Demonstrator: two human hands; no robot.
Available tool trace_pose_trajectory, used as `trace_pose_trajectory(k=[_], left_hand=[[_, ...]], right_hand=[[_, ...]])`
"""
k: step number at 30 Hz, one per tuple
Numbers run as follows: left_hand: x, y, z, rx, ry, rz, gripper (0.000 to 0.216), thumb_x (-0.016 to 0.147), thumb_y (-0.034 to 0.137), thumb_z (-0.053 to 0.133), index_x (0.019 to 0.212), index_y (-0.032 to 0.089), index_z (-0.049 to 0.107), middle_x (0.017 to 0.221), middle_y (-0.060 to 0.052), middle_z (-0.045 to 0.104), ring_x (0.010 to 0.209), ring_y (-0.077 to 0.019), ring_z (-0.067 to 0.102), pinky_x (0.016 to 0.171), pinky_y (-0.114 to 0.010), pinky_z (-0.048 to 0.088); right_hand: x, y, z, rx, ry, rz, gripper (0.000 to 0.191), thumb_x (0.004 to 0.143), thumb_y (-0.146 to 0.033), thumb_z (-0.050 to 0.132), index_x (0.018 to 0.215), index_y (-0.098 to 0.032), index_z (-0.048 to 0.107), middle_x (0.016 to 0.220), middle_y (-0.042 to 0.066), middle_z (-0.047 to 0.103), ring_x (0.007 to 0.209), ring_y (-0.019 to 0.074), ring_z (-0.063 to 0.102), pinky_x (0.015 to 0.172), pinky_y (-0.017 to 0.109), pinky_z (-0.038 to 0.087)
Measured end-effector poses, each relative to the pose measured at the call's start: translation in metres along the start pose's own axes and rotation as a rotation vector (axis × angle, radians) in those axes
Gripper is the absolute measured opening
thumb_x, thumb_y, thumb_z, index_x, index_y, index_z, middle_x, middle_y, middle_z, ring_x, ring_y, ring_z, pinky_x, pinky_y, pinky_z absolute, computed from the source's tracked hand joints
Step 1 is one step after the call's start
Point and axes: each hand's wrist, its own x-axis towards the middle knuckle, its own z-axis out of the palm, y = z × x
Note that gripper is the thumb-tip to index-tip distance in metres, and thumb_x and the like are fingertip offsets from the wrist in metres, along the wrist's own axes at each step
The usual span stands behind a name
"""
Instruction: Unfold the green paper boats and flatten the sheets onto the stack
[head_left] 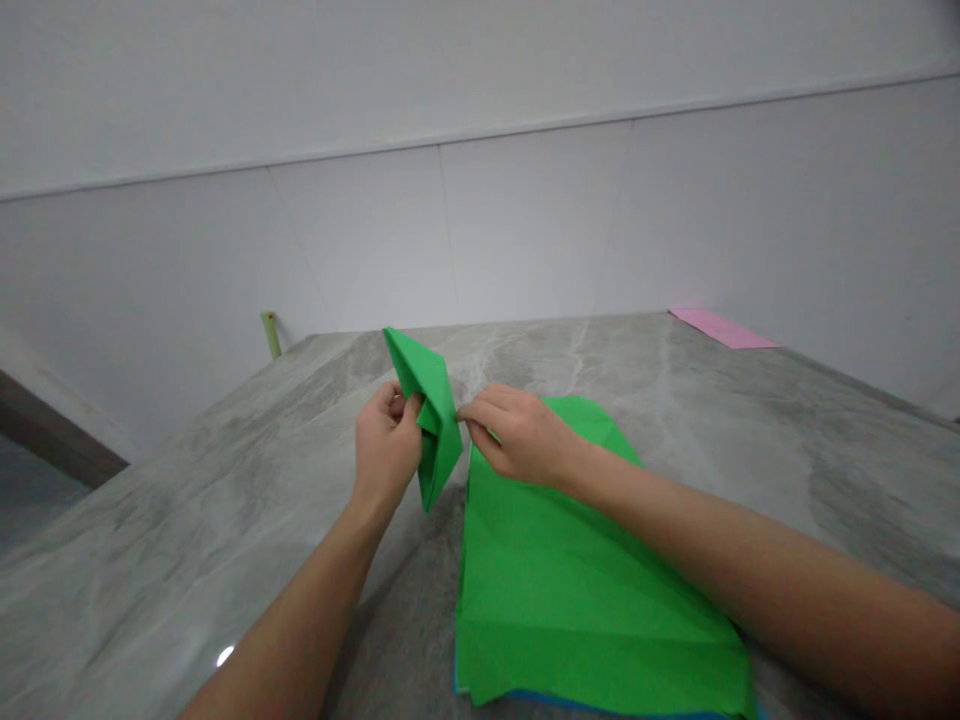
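Two bare hands hold a folded green paper (435, 420) just above a grey marbled table (225, 500), over its middle and slightly toward the far edge. The left hand (386, 440) grips the piece from its left side, its fingers (394, 400) curled and pinching a fold near the centre. The right hand (521, 440) meets it from the other side, its fingers (480, 410) pressed together and pinching the paper's right edge. The folded piece stands tilted, one pointed end aimed up toward the far edge of the table, the other pointing down toward the near edge.

Directly under the right forearm, a stack of green sheets (585, 580) lies flat on the table, creased and running to the near edge. A thin blue sheet (600, 706) shows along the stack's bottom edge; how many sheets lie in the pile cannot be told from this angle. A pink paper (724, 328) rests at the far right corner, well apart from the hands. A small yellow-green strip (270, 334) stands by the far left corner, against the white wall (525, 200).
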Motion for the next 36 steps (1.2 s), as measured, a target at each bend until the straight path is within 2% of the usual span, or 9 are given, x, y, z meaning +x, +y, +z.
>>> trace_pose_trajectory(k=[3,7,11,16,21,26,30,32,36], left_hand=[[-0.014,0.004,0.012,-0.236,-0.1,-0.033,0.019,0.076,0.036,0.064,0.079,0.017,0.063,0.068,-0.001,0.065,0.059,-0.0132,0.057,0.054,-0.022,0.045],[-0.02,0.001,0.015,-0.191,-0.134,-0.171,0.017,0.074,0.03,0.064,0.086,0.017,0.062,0.065,0.001,0.062,0.055,-0.0133,0.057,0.051,-0.023,0.046],[-0.018,-0.003,0.014,-0.158,-0.097,-0.203,0.013,0.078,0.03,0.06,0.078,0.018,0.057,0.056,0.005,0.052,0.046,-0.01,0.048,0.044,-0.02,0.04],[-0.015,-0.008,0.018,-0.428,-0.071,-0.151,0.029,0.085,0.038,0.059,0.068,0.019,0.045,0.058,0.007,0.039,0.05,-0.0065,0.04,0.046,-0.016,0.036],[-0.017,-0.008,0.021,-0.539,-0.101,-0.17,0.035,0.085,0.044,0.063,0.07,0.021,0.04,0.058,0.009,0.041,0.048,-0.0063,0.04,0.046,-0.016,0.037],[-0.017,-0.007,0.018,-0.479,-0.128,-0.165,0.027,0.085,0.046,0.063,0.096,0.023,0.058,0.061,0.007,0.056,0.046,-0.0085,0.048,0.045,-0.02,0.041],[-0.019,-0.004,0.017,-0.237,-0.18,0.062,0.033,0.091,0.034,0.056,0.122,0.023,0.064,0.105,-0.005,0.074,0.09,-0.0184,0.069,0.081,-0.032,0.056],[-0.022,-0.002,0.018,-0.11,-0.206,0.203,0.036,0.093,0.026,0.052,0.126,0.023,0.064,0.13,-0.004,0.066,0.122,-0.0206,0.059,0.106,-0.035,0.045],[-0.029,-0.003,0.021,-0.01,-0.284,0.303,0.04,0.095,0.019,0.046,0.132,0.024,0.06,0.138,-0.002,0.061,0.131,-0.0202,0.052,0.114,-0.036,0.036]], right_hand=[[0.004,-0.007,-0.013,0.019,0.055,0.244,0.022,0.09,-0.019,0.051,0.074,-0.013,0.065,0.068,0.006,0.064,0.066,0.0161,0.055,0.065,0.029,0.04],[0.01,-0.017,-0.028,0.099,0.195,0.243,0.026,0.09,-0.034,0.055,0.078,-0.013,0.062,0.065,0.001,0.058,0.059,0.0126,0.051,0.059,0.027,0.038],[0.011,-0.021,-0.029,-0.07,0.024,0.193,0.016,0.089,-0.02,0.054,0.09,-0.012,0.067,0.075,0.005,0.064,0.068,0.0159,0.057,0.064,0.029,0.038],[0.009,-0.014,-0.023,-0.282,-0.204,0.39,0.021,0.09,-0.018,0.05,0.084,-0.017,0.071,0.076,0.006,0.068,0.072,0.0202,0.062,0.061,0.032,0.034],[0.011,-0.016,-0.023,-0.272,-0.283,0.549,0.023,0.087,-0.035,0.059,0.094,-0.015,0.066,0.087,0.011,0.072,0.076,0.0257,0.066,0.059,0.034,0.033],[0.013,-0.016,-0.025,-0.196,-0.291,0.595,0.024,0.088,-0.039,0.057,0.088,-0.016,0.063,0.085,0.01,0.073,0.073,0.0247,0.066,0.058,0.033,0.033],[0.014,-0.017,-0.025,-0.175,-0.208,0.596,0.023,0.09,-0.038,0.055,0.087,-0.016,0.063,0.081,0.008,0.073,0.07,0.0225,0.065,0.059,0.032,0.033],[0.014,-0.018,-0.024,-0.183,-0.145,0.569,0.024,0.091,-0.038,0.054,0.084,-0.017,0.063,0.078,0.007,0.072,0.066,0.0211,0.063,0.058,0.032,0.031],[0.013,-0.019,-0.021,-0.216,-0.058,0.522,0.026,0.093,-0.033,0.049,0.077,-0.016,0.062,0.07,0.007,0.069,0.058,0.0178,0.057,0.056,0.031,0.028]])
